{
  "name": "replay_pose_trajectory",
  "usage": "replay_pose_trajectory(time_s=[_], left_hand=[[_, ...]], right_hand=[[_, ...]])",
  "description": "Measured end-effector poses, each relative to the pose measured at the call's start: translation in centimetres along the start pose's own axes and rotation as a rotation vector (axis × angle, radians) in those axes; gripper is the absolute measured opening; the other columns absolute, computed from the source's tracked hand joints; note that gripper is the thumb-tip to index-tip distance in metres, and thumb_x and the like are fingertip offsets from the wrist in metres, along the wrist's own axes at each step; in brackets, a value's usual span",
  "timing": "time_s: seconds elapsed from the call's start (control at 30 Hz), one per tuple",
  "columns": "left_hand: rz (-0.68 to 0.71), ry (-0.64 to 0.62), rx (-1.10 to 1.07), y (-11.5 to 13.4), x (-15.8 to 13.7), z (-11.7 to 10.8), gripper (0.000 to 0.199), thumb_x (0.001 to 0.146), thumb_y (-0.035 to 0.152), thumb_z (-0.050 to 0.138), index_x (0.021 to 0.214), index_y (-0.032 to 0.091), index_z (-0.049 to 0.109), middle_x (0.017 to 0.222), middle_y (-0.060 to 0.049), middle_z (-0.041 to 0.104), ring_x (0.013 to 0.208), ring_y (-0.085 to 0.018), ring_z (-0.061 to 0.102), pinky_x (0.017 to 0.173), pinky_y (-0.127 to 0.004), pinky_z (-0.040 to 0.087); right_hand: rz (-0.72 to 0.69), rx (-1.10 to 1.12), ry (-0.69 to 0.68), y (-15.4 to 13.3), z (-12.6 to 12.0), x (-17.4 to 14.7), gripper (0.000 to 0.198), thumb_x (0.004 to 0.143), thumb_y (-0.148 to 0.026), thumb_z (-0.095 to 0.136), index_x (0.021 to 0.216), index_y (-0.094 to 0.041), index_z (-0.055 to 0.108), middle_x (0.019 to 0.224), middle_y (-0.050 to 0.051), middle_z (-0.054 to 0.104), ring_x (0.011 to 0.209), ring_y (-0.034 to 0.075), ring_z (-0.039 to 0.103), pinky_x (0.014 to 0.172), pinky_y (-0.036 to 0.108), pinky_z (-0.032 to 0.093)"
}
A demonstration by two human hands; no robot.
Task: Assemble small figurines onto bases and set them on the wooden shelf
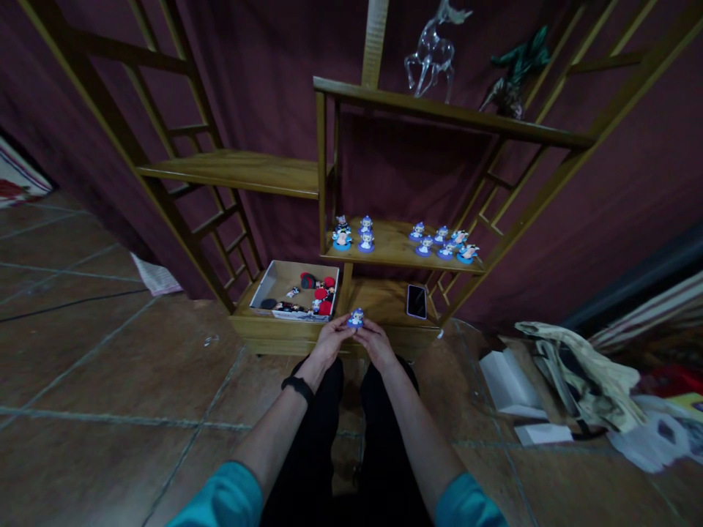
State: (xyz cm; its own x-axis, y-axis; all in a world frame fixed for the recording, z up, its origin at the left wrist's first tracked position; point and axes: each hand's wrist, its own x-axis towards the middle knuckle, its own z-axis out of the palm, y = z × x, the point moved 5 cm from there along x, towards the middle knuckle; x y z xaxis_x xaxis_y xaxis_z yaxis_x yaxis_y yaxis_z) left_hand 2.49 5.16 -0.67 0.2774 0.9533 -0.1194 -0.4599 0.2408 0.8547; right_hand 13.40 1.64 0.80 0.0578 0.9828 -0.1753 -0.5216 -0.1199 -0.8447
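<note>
A small blue and white figurine (356,318) on a purple base is upright between my two hands, in front of the lower shelf. My left hand (332,339) pinches it from the left and my right hand (374,341) from the right, both closed on it. Similar purple-based figurines (366,241) stand on the middle shelf (389,250), with more (424,246) at its right, beside blue-based figurines (467,253). Left of my hands, an open cardboard box (267,285) holds several red and black figurines (320,294), some lying down.
A phone (416,301) lies on the lower shelf at the right. Higher up stand a clear glass deer (431,55) and a green sculpture (516,69). A bare wooden shelf (236,170) is at the left. Bags and cloth (587,373) lie on the floor at the right.
</note>
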Motion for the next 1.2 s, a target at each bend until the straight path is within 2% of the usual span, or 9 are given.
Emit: replay_pose_trajectory(time_s=[0.2,0.43,0.57,0.7,0.83,0.93,1.2], left_hand=[[0.059,0.007,0.017,0.5,-0.2,0.3,0.048,0.051,0.010,0.076,0.097,0.014,0.062,0.089,-0.006,0.066,0.080,-0.015,0.060,0.078,-0.029,0.043],[0.143,0.038,0.126,0.8,-0.4,0.6,0.046,0.049,0.008,0.077,0.090,0.016,0.059,0.087,-0.003,0.064,0.077,-0.013,0.059,0.078,-0.028,0.043],[0.122,-0.010,0.103,0.7,-0.4,0.7,0.045,0.053,0.011,0.076,0.095,0.016,0.059,0.093,-0.005,0.064,0.082,-0.014,0.059,0.080,-0.029,0.043],[0.024,-0.042,-0.001,0.6,-0.5,0.8,0.043,0.059,0.016,0.074,0.100,0.014,0.061,0.097,-0.009,0.065,0.085,-0.016,0.060,0.080,-0.031,0.044],[-0.011,0.008,-0.073,0.6,-0.4,0.4,0.037,0.064,0.020,0.071,0.100,0.013,0.062,0.093,-0.010,0.066,0.079,-0.016,0.061,0.075,-0.030,0.045],[0.001,0.055,-0.062,0.6,-0.3,0.1,0.035,0.063,0.019,0.072,0.097,0.012,0.064,0.089,-0.009,0.066,0.074,-0.014,0.060,0.070,-0.027,0.045],[-0.006,0.044,-0.056,0.7,-0.4,0.2,0.041,0.058,0.014,0.075,0.097,0.013,0.063,0.082,-0.005,0.065,0.069,-0.011,0.060,0.067,-0.024,0.045]], right_hand=[[-0.044,0.039,0.053,0.2,-0.6,0.4,0.035,0.055,-0.025,0.075,0.087,-0.017,0.064,0.090,0.005,0.069,0.088,0.020,0.063,0.080,0.036,0.050],[-0.074,0.125,0.121,0.5,-0.9,0.5,0.033,0.052,-0.022,0.077,0.082,-0.017,0.064,0.085,0.004,0.068,0.079,0.017,0.064,0.076,0.034,0.051],[-0.107,0.143,0.180,0.3,-1.2,0.6,0.032,0.050,-0.023,0.078,0.079,-0.016,0.064,0.084,0.005,0.069,0.077,0.019,0.064,0.073,0.034,0.053],[-0.105,0.120,0.185,0.0,-1.4,0.6,0.032,0.054,-0.026,0.076,0.081,-0.016,0.064,0.081,0.006,0.069,0.074,0.019,0.065,0.071,0.035,0.053],[-0.084,0.096,0.173,0.0,-1.4,0.6,0.030,0.057,-0.028,0.075,0.082,-0.015,0.064,0.077,0.006,0.069,0.067,0.016,0.064,0.068,0.032,0.054],[-0.069,0.076,0.150,0.2,-1.4,0.7,0.028,0.059,-0.029,0.074,0.081,-0.015,0.063,0.074,0.005,0.069,0.064,0.016,0.064,0.065,0.032,0.054],[-0.079,0.077,0.165,0.6,-1.8,1.0,0.025,0.063,-0.032,0.071,0.081,-0.015,0.063,0.073,0.005,0.068,0.059,0.013,0.061,0.058,0.027,0.053]])
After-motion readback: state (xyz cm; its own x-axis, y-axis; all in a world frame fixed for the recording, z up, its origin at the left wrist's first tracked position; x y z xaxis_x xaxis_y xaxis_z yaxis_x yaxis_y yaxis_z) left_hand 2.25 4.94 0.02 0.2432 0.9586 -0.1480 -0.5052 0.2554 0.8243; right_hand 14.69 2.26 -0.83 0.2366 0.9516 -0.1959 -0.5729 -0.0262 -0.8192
